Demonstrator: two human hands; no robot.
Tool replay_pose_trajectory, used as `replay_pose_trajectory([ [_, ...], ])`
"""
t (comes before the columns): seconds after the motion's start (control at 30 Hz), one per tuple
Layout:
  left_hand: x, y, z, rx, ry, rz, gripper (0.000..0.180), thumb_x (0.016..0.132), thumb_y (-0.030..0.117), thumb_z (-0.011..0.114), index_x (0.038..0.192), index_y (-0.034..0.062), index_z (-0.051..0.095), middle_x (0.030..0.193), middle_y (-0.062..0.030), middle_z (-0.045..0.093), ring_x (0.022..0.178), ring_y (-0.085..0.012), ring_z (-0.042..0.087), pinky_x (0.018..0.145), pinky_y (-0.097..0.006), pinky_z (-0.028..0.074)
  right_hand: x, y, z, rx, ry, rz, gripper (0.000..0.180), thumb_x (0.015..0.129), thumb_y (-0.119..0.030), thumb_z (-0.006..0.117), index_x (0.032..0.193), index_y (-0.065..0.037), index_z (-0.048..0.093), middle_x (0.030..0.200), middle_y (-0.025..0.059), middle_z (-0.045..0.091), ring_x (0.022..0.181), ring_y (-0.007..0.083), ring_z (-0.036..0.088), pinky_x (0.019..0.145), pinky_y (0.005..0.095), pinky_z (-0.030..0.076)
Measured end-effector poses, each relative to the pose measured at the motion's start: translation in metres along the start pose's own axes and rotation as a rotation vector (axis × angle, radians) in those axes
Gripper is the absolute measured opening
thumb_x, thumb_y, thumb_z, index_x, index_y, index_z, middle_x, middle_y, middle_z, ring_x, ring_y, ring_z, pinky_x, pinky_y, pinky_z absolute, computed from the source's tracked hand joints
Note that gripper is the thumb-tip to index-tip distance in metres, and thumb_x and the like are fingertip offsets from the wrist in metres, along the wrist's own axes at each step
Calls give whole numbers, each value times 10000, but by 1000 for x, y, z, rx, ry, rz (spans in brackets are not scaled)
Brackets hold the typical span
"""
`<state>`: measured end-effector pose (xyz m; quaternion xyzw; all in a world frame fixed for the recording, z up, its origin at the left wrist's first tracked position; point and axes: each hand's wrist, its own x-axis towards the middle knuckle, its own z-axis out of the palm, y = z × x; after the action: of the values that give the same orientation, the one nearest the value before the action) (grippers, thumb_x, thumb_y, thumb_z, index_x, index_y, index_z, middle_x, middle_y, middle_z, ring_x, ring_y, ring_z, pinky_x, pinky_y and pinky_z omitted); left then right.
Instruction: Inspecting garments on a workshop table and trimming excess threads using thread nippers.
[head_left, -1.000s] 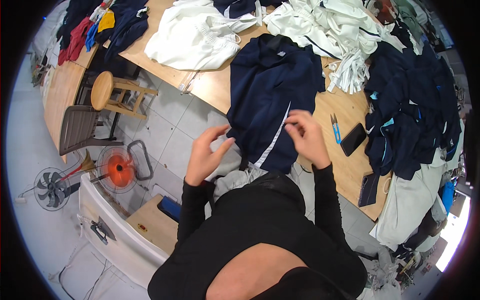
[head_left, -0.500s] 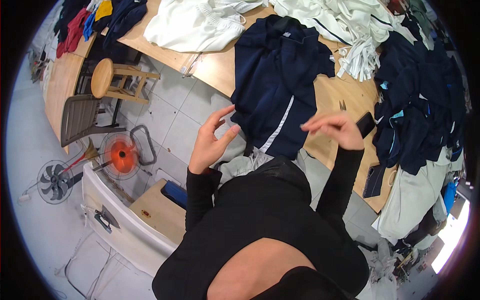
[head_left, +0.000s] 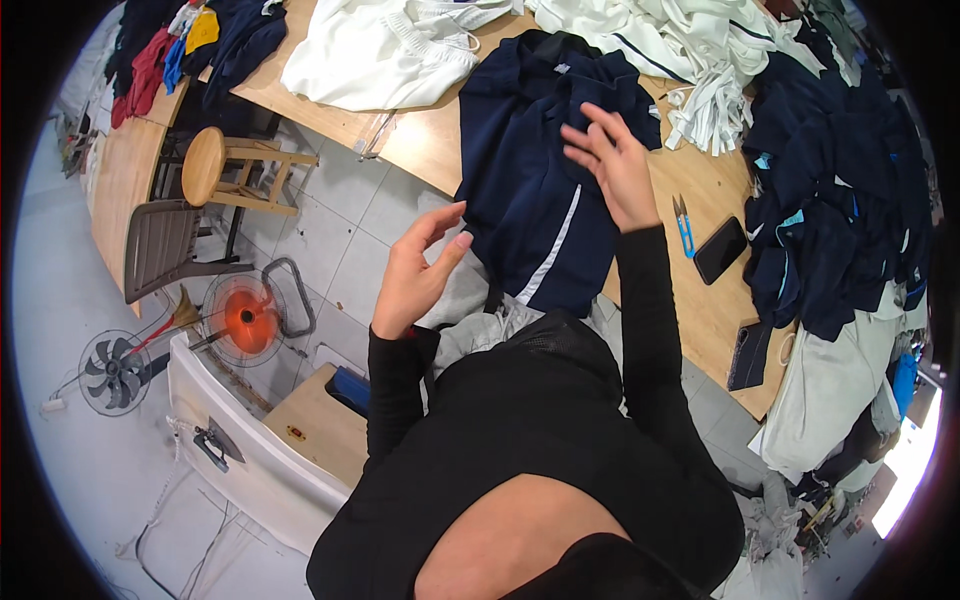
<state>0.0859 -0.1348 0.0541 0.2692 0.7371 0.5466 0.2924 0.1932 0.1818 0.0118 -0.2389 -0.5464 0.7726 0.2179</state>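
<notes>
A navy polo shirt [head_left: 510, 170] with a white side stripe lies on the wooden table, its lower end hanging over the near edge. My right hand [head_left: 615, 170] is above the shirt's right side, fingers apart and nothing in them. Beside the shirt's left edge is my left hand [head_left: 415, 270], thumb and fingers spread, holding nothing. To the right of the shirt, blue-handled thread snips [head_left: 684, 228] and a black phone [head_left: 720, 250] rest on the wood.
White garments [head_left: 385, 60] and a bundle of white strips [head_left: 708, 110] lie at the back. Navy clothes [head_left: 835, 200] pile up at the right. On the left stand a wooden stool [head_left: 205, 165], an orange fan [head_left: 245, 318] and an ironing board [head_left: 260, 450] with an iron [head_left: 217, 445].
My right hand has moved up and left, from near the snips to over the upper part of the shirt, uncovering the snips and phone. My left hand has barely moved.
</notes>
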Motion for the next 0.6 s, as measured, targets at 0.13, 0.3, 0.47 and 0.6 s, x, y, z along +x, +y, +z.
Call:
replay_pose_trajectory([
  [0.13, -14, -7, -5, -2, -14, 33, 441, 1048, 155, 744, 1457, 15, 654, 1365, -163, 737, 1293, -262, 695, 1129, -386, 518, 6, 0, 1, 135, 74, -81, 406, 1154, -171, 578, 1470, 83, 612, 1567, 195, 589, 1430, 284, 610, 1129, 420, 536],
  [0.3, -31, -48, -26, -87, 69, -122, 415, 1066, 146, 723, 1445, -7, 654, 1385, -164, 732, 1292, -250, 697, 1122, -373, 523, -50, -18, -43, 54, -75, -26, 353, 1145, -143, 583, 1400, 85, 670, 1499, 222, 654, 1319, 267, 696, 1083, 361, 559],
  [0.47, -16, -47, -37, -49, 115, -196, 378, 1082, 143, 698, 1414, -34, 664, 1354, -165, 748, 1270, -230, 706, 1099, -356, 536, -76, -5, -34, -214, 20, 12, 338, 1112, -120, 633, 1401, 47, 688, 1656, 229, 477, 1270, 249, 728, 1020, 326, 582],
  [0.6, 2, -27, -30, -17, 92, -91, 384, 1075, 155, 709, 1407, -34, 669, 1346, -161, 753, 1255, -229, 712, 1095, -356, 538, -49, -16, 11, -150, -73, -40, 381, 1112, -127, 633, 1460, 25, 649, 1763, 234, 265, 1244, 251, 742, 1000, 334, 599],
])
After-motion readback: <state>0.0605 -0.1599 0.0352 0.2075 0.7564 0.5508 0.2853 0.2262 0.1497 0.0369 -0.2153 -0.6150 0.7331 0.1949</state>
